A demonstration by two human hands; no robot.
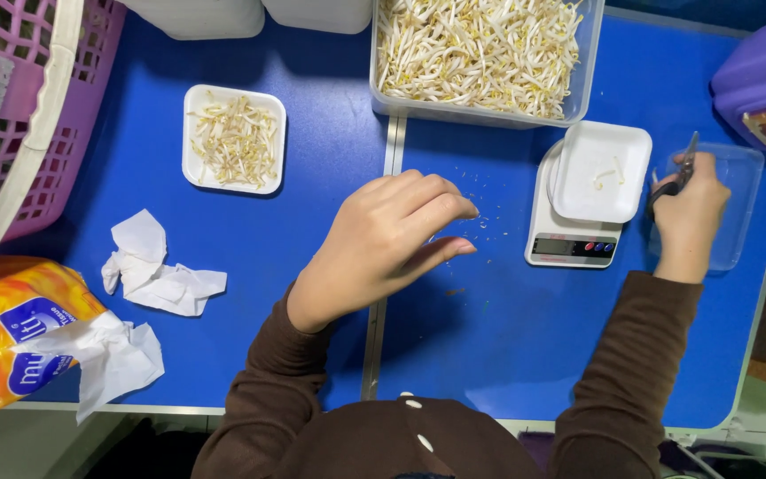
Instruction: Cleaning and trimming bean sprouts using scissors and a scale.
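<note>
Our left hand [383,244] hovers over the blue table [303,177], fingers curled loosely with thumb and forefinger nearly meeting; we cannot tell whether they pinch anything. Our right hand [689,217] is closed around scissors [677,173], blades pointing up, resting on a clear plastic lid [738,204]. Between the hands sits a small digital scale [569,244] carrying a white foam tray [600,173] with only a couple of bean sprouts. The clear tub of bean sprouts [480,53] stands just behind it, and a second foam tray of sprouts [234,137] lies off to the left near crumpled tissue [157,270]. We judge the light tray could slide off the scale if our sleeve brushes it, and the raised scissor tips could nick the tub wall
</note>
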